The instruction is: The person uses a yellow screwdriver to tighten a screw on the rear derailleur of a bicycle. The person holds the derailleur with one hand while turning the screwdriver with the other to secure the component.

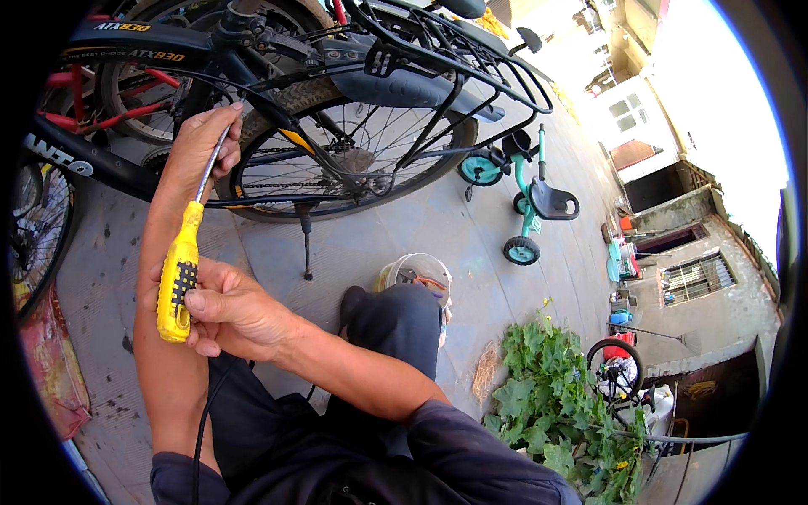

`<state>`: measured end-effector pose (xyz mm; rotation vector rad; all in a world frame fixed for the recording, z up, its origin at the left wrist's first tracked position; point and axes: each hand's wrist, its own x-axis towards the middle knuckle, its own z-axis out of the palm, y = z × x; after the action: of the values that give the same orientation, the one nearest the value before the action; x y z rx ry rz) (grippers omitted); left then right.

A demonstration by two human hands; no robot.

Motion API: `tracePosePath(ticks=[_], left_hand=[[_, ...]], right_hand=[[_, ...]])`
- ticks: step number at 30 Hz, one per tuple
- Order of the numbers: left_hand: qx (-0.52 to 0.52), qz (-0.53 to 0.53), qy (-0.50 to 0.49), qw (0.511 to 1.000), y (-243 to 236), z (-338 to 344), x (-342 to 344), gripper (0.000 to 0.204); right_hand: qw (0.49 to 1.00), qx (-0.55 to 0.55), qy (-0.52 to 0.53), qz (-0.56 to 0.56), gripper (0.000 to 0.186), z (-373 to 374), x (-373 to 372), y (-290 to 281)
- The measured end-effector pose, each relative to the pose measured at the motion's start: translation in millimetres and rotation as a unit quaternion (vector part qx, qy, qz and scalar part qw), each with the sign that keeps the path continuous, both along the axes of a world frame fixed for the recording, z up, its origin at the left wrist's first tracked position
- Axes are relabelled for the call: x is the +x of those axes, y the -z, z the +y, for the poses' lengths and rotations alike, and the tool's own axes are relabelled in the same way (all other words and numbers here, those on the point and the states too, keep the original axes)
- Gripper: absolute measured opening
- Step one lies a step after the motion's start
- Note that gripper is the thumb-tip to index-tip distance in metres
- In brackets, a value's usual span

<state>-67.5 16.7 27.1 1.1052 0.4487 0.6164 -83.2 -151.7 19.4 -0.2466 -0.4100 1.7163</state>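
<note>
My right hand (231, 307) grips the yellow-and-black handle of a screwdriver (178, 290). Its metal shaft rises toward my left hand (206, 139), whose fingers are closed near the shaft's tip at the black bicycle's frame (109, 46), by a thin cable; what they pinch is hidden. The bicycle's rear wheel (353, 160), rear rack (454, 67) and lowered kickstand (305, 248) are just right of my left hand.
A bucket of tools (433, 286) stands beside my knee. A teal child's tricycle (526, 202) is right of the bicycle. A red bicycle (76, 101) is behind at left. A leafy plant (543, 400) grows at lower right, before a wall (707, 328).
</note>
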Motion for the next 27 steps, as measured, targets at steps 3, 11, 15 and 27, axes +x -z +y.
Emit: tracePosePath(ticks=[3, 11, 15, 27], left_hand=[[-0.004, -0.001, -0.013, 1.000, 2, 1, -3, 0.032], [0.036, 0.034, -0.071, 0.996, 7, -1, 6, 0.033], [0.080, 0.064, -0.076, 0.992, 16, 13, 3, 0.030], [0.136, 0.069, -0.068, 0.986, 29, 29, -4, 0.026]], right_hand=[[1.000, 0.007, 0.001, 0.013, 0.047, 3, -4, 5], [0.999, 0.005, 0.012, 0.040, 0.037, -1, 0, 2], [0.999, 0.006, 0.007, 0.053, 0.034, 0, 0, 4], [0.999, -0.003, 0.025, 0.043, 0.021, -1, 1, 1]])
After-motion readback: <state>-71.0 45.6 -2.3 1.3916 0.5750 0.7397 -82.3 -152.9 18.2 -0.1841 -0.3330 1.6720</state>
